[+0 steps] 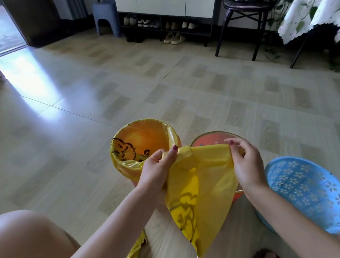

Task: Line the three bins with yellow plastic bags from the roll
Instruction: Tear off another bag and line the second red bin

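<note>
Both hands are up on the top edge of a yellow bag point(204, 180); left hand point(157, 169) has its grip pinched shut on the bunched left corner, thumb on top, fingers curled under; right hand point(246, 162) is pinching the right corner between thumb and fingertips, other fingers loosely bent; the edge is pulled fairly straight between them and the rest of the bag hangs down in a narrowing wedge with a black print on its left half, the tip dangling near the floor point(77, 123). Right behind the bag sits the orange bin point(211, 137), mostly hidden, only its far rim and a bit of its lower side peeking out, no liner on the part I can see; just left of it, touching or nearly so, is the lined bin point(142, 141), yellow plastic folded over its rim; off to the right is the blue bin point(307, 193) with flower cutouts, tipped toward the camera, unlined; another bit of yellow plastic point(137, 250) lies on the floor under the left forearm, can't tell if that's the roll.
</note>
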